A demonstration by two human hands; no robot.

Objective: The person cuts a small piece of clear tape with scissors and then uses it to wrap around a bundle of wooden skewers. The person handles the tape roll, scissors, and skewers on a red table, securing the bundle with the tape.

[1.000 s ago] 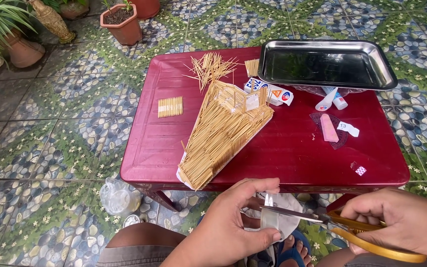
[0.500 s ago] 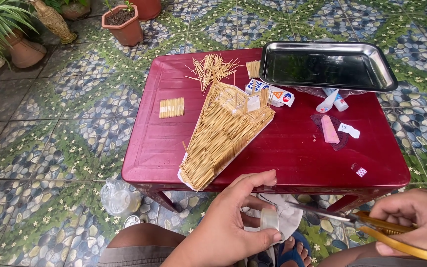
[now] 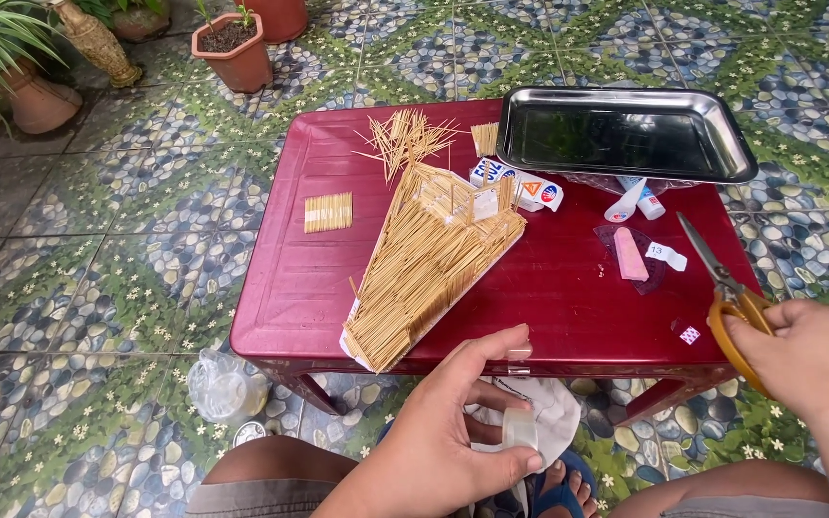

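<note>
- While a second ago the scissors [image 3: 722, 288] met the clear tape roll [image 3: 520, 429], now they are drawn apart.
- Left hand [image 3: 453, 432] pinches the roll below the worktop [image 3: 290, 278] edge.
- Right hand [image 3: 808, 360] grips the scissors' orange handles.
- Toothpick model [image 3: 429, 264] lies beyond.

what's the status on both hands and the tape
Left hand pinching tape roll. Right hand holding scissors over red table. Nothing between them.
</note>
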